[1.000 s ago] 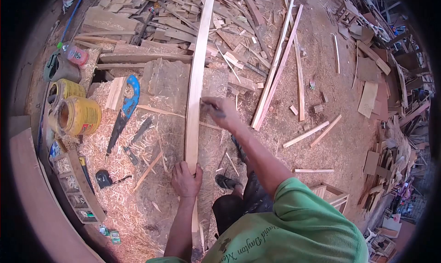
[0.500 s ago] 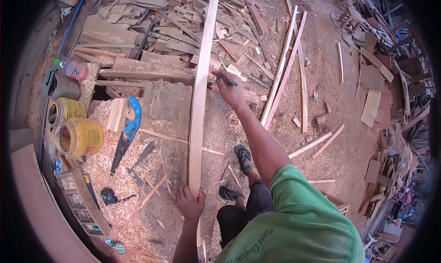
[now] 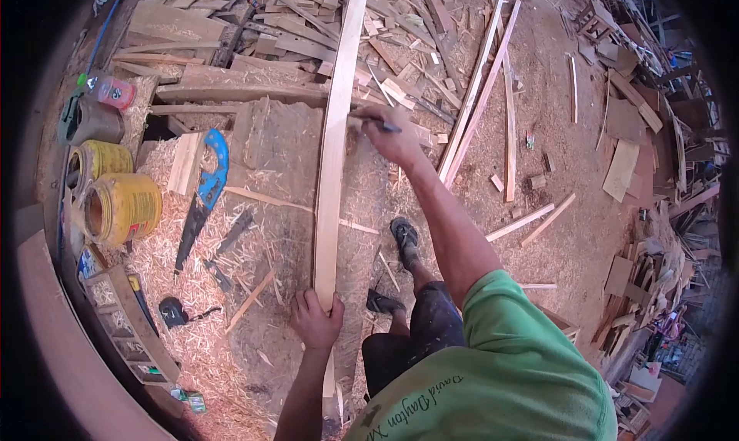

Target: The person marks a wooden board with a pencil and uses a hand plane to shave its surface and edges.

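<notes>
A long pale wooden strip (image 3: pixel 332 172) runs lengthwise over the worn bench. My left hand (image 3: pixel 316 322) is closed round its near end, thumb on the right edge and fingers over the left. Further up, my right hand (image 3: pixel 391 137) is beside the strip's right edge, closed on a dark pen (image 3: pixel 389 127), with fingertips close to the wood. Whether the pen's tip touches the strip is hidden. Left of the strip lie a blue-handled handsaw (image 3: pixel 213 168) and a black tape measure (image 3: pixel 172 312) among wood shavings.
Yellow plastic containers (image 3: pixel 127 208) and a bottle with pink liquid (image 3: pixel 115 92) stand along the left side. Offcuts (image 3: pixel 300 25) are heaped beyond the bench. Long strips (image 3: pixel 485 95) lie on the floor to the right, with stacked boards (image 3: pixel 623 168) further over.
The view has shifted a little, so the bench items sit further left and higher. My right hand has turned slightly beside the strip; my left hand keeps its hold.
</notes>
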Demonstrator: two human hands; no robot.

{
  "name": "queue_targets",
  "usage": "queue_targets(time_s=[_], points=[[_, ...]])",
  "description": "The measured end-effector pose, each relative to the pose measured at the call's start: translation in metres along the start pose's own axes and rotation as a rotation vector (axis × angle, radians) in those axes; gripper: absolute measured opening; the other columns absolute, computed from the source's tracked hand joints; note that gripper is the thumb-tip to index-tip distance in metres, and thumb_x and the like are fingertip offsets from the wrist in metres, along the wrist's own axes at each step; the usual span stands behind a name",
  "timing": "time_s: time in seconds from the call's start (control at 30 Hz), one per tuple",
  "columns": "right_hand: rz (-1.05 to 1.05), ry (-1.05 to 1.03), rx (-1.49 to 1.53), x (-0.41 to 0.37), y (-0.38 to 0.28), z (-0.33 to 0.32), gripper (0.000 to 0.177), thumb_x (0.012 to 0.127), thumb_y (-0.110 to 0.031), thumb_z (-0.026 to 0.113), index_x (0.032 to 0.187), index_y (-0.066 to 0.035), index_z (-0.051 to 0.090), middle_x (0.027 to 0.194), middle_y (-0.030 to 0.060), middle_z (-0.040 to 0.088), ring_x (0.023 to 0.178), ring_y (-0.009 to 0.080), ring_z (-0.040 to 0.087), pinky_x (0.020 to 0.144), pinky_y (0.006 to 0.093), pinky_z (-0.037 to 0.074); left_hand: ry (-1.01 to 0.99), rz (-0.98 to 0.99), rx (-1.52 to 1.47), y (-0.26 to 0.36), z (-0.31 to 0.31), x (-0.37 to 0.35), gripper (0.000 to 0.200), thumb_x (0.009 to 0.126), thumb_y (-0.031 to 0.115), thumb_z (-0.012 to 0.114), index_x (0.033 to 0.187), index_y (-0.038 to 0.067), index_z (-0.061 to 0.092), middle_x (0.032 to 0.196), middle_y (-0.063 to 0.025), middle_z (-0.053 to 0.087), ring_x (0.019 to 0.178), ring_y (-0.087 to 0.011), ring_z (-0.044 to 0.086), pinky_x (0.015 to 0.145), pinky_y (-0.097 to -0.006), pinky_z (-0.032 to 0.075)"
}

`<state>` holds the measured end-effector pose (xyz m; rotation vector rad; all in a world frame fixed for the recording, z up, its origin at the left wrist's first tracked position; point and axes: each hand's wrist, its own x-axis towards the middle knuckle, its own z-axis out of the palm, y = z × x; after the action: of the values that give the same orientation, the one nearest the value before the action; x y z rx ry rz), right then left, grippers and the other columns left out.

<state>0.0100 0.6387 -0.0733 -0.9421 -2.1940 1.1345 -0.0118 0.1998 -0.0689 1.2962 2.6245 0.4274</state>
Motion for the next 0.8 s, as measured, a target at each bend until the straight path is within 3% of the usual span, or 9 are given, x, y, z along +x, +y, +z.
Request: queue_targets(time_s=[0.13,0.23,0.33,0.4,0.43,0.53,0.6,0.7,0.8], points=[[-0.023,-0.055,0.006,-0.072,-0.028,0.011,0.025,0.091,-0.012,0.072,0.114,-0.011,0.083,0.105,0.0156,0.080,0.090,0.0361,0.078,0.082,0.0449,0.062,-0.009,-0.007,0.020,0.001,-0.001,0.002,0.045,0.094,0.042,0.076,0.102,0.002,0.055,0.101,-0.0227,0.058,0.098,-0.0473,0.063,0.080,-0.0594,0.053],[0.110,-0.097,-0.034,-0.125,-0.052,0.022,0.025,0.092,-0.011,0.071,0.113,-0.011,0.083,0.105,0.0155,0.080,0.090,0.0354,0.078,0.081,0.0442,0.062,-0.002,-0.002,0.010,0.001,-0.001,0.002,0.046,0.094,0.043,0.075,0.102,0.003,0.055,0.102,-0.0225,0.059,0.098,-0.0471,0.063,0.080,-0.0591,0.053],[-0.001,-0.128,0.077,-0.173,-0.065,0.031,0.025,0.092,-0.010,0.070,0.114,-0.010,0.083,0.105,0.0161,0.080,0.090,0.0352,0.078,0.081,0.0427,0.062,0.009,0.003,0.009,-0.001,-0.001,0.000,0.046,0.095,0.043,0.075,0.103,0.002,0.055,0.103,-0.0230,0.059,0.098,-0.0472,0.063,0.081,-0.0590,0.054],[0.148,-0.213,0.122,-0.188,-0.062,0.025,0.026,0.093,-0.009,0.069,0.115,-0.009,0.083,0.108,0.0164,0.081,0.091,0.0361,0.079,0.082,0.0422,0.063,-0.004,-0.013,0.019,0.001,0.000,-0.002,0.047,0.095,0.043,0.075,0.103,0.002,0.055,0.103,-0.0233,0.059,0.099,-0.0474,0.063,0.081,-0.0590,0.054],[0.212,-0.248,0.144,-0.184,-0.058,0.022,0.027,0.093,-0.009,0.069,0.116,-0.009,0.082,0.109,0.0165,0.081,0.091,0.0365,0.079,0.082,0.0419,0.063,0.016,0.008,0.017,0.002,-0.001,0.001,0.047,0.096,0.043,0.075,0.104,0.002,0.055,0.104,-0.0235,0.059,0.099,-0.0474,0.063,0.081,-0.0591,0.054],[0.162,0.108,0.144,-0.132,-0.039,0.011,0.029,0.094,-0.008,0.067,0.119,-0.006,0.081,0.108,0.0189,0.081,0.092,0.0379,0.079,0.084,0.0427,0.063,0.046,0.037,0.034,0.001,-0.001,-0.001,0.048,0.096,0.043,0.075,0.105,0.000,0.055,0.105,-0.0239,0.060,0.100,-0.0475,0.063,0.081,-0.0593,0.054],[0.072,0.185,0.200,-0.087,-0.031,0.003,0.030,0.094,-0.007,0.067,0.120,-0.003,0.080,0.104,0.0211,0.080,0.093,0.0381,0.079,0.085,0.0445,0.063,0.039,0.043,0.057,0.000,0.001,-0.002,0.048,0.096,0.042,0.075,0.106,0.000,0.055,0.105,-0.0239,0.060,0.100,-0.0475,0.063,0.081,-0.0592,0.054],[-0.096,0.260,0.079,-0.041,-0.011,0.011,0.029,0.094,-0.007,0.066,0.120,-0.002,0.079,0.101,0.0231,0.079,0.093,0.0388,0.078,0.084,0.0450,0.061,0.021,0.037,0.040,-0.001,0.000,-0.001,0.048,0.096,0.041,0.075,0.107,-0.001,0.055,0.106,-0.0236,0.060,0.100,-0.0474,0.063,0.081,-0.0589,0.054],[0.056,0.211,0.203,-0.027,-0.009,0.015,0.029,0.094,-0.008,0.069,0.120,-0.003,0.080,0.101,0.0233,0.079,0.094,0.0399,0.078,0.083,0.0444,0.060,0.065,0.054,0.068,0.001,0.001,0.000,0.047,0.096,0.041,0.075,0.105,0.000,0.055,0.105,-0.0234,0.059,0.099,-0.0473,0.063,0.081,-0.0588,0.054]])
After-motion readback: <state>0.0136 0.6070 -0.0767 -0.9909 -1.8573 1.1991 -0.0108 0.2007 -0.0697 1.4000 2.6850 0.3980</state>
